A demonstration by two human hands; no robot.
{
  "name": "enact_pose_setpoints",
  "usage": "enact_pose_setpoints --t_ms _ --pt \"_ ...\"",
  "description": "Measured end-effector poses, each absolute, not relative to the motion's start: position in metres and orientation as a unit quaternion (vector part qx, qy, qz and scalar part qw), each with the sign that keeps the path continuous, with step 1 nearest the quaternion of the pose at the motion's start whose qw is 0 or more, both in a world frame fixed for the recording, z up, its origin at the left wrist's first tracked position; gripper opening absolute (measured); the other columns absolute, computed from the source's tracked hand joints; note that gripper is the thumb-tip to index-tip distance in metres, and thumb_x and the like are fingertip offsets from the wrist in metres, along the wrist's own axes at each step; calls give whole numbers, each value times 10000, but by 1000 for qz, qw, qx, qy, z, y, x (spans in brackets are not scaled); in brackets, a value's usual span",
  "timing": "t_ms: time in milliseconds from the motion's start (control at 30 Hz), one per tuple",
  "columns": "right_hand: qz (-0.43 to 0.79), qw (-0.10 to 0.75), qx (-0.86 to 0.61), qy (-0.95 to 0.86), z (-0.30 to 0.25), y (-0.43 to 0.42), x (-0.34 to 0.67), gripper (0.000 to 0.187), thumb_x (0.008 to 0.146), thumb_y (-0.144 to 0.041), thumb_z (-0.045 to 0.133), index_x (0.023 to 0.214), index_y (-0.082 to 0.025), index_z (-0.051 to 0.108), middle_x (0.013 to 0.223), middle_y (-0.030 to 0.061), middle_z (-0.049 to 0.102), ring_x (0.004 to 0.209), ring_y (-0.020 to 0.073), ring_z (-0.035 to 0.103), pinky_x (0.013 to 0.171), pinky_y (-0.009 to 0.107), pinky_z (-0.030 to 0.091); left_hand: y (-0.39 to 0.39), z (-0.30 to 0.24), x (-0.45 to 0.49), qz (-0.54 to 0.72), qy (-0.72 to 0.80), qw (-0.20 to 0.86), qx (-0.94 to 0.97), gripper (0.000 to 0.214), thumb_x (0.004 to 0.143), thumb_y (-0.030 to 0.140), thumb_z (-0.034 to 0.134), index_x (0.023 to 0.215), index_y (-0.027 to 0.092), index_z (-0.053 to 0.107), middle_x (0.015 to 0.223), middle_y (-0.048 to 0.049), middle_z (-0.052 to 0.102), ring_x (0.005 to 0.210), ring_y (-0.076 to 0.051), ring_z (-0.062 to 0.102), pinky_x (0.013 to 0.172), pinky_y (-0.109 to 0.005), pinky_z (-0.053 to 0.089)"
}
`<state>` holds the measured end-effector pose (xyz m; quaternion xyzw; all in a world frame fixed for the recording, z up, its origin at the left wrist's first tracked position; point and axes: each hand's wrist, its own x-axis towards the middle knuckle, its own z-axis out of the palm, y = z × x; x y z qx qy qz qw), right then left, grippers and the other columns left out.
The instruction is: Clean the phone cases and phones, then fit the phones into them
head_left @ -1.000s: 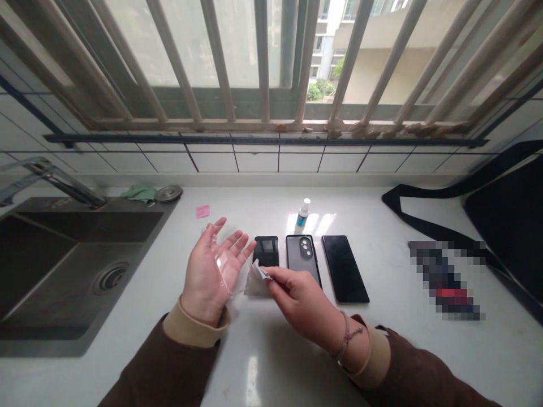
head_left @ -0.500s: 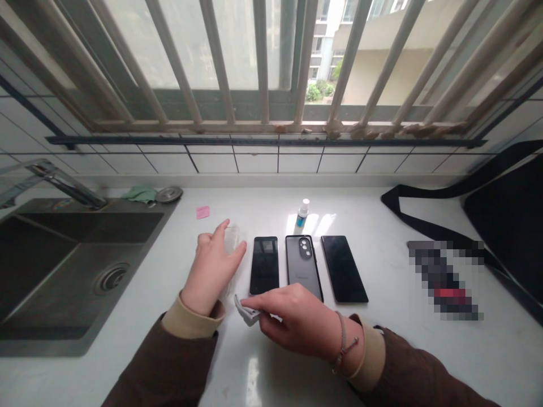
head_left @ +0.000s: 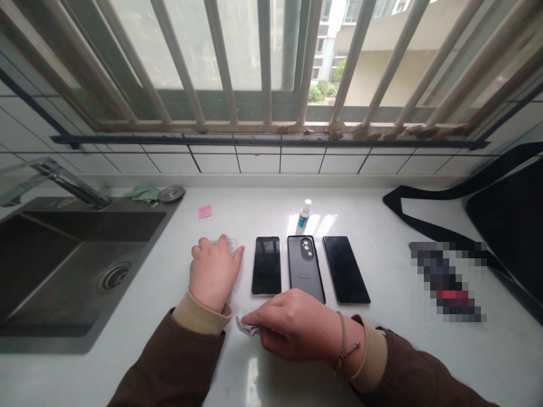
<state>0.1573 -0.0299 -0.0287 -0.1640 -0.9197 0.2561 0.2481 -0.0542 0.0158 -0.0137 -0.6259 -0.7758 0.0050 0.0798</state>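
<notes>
My left hand point(head_left: 213, 272) lies palm down on the counter, curled over a clear plastic film point(head_left: 227, 244), most of which it hides. My right hand point(head_left: 297, 327) pinches a small white wipe point(head_left: 246, 326) against the white countertop point(head_left: 424, 350), just below the lower edge of a black smartphone point(head_left: 266, 265). That phone lies face up, right of my left hand. Beside it are a dark grey phone in a case point(head_left: 306, 268), camera side up, and a black phone point(head_left: 345, 269) with a glossy face.
A small white spray bottle with a blue label point(head_left: 303, 216) and a pink sticky note point(head_left: 205, 212) stand beyond the phones. To the left are a steel sink point(head_left: 63, 271), tap, green cloth point(head_left: 146, 193) and drain cover point(head_left: 171, 194). A black bag point(head_left: 504, 226) and pixelated object point(head_left: 445, 281) lie right.
My left hand has lowered the clear film from upright onto the counter and covers it. My right hand stays low on the counter with the wipe, moved slightly right.
</notes>
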Motion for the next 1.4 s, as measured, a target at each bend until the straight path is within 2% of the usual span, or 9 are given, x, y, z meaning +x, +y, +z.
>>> enact_pose_setpoints --t_ms 300,400,533,667,833,1067,1233,1333,1400 --pt "278 177 -160 -931 -25 -30 156 305 939 -132 618 1201 -184 765 935 62 801 832 195 754 866 295 602 20 -17 -50 -49 -774 75 -627 618 1054 601 485 1313 90 719 1125 -261 635 1078 -443 594 933 -511 507" --pt "297 168 -161 -926 -25 -29 156 267 951 -150 634 1184 -194 758 948 61 790 836 191 744 869 288 593 23 -18 -47 -97 -771 82 -625 621 1079 567 428 1435 127 683 1280 -279 608 1193 -464 569 979 -579 508" --pt "308 156 -168 -923 -25 -30 155 157 949 -155 654 1067 -205 746 896 43 766 817 184 727 843 277 572 30 -25 -42 -142 -718 46 -680 577 1119 462 345 1547 202 632 1562 -277 499 1499 -479 407 1197 -717 336" --pt "301 131 -175 -928 -24 -30 153 77 938 -154 651 951 -201 711 826 39 729 818 198 704 833 288 560 33 -33 -37 -132 -667 -28 -732 537 1125 473 335 1431 260 722 1698 -209 419 1634 -479 244 1259 -787 194" --pt "301 110 -182 -929 -24 -30 152 69 937 -148 635 919 -196 680 860 46 725 828 191 694 862 294 552 35 -36 -36 -127 -658 -55 -741 542 1127 515 323 1259 208 750 1717 -225 401 1651 -482 218 1257 -801 175" --pt "311 99 -200 -924 -22 -30 153 67 932 -157 627 926 -199 680 903 46 732 809 184 690 781 273 533 37 -36 -37 -137 -659 -47 -738 605 1113 604 311 1147 165 727 1675 -257 443 1648 -480 229 1271 -788 165" --pt "313 94 -194 -925 -19 -29 154 64 926 -158 624 922 -201 670 926 51 740 786 175 675 740 266 514 37 -28 -44 -256 -635 -64 -726 696 1100 687 214 1047 189 698 1519 -230 572 1602 -415 328 1312 -689 189" --pt "320 99 -187 -924 -19 -29 154 65 913 -150 630 924 -202 668 947 55 742 803 175 677 752 264 519 33 -16 -43 -377 -580 -159 -704 661 1098 710 193 964 235 632 1363 -175 676 1487 -317 496 1320 -552 263" --pt "322 103 -183 -923 -21 -29 154 61 911 -150 631 905 -204 659 935 54 739 816 181 680 761 268 526 28 -9 -37 -464 -534 -290 -644 605 1105 702 231 954 248 601 1396 -153 689 1427 -290 558 1272 -504 346"
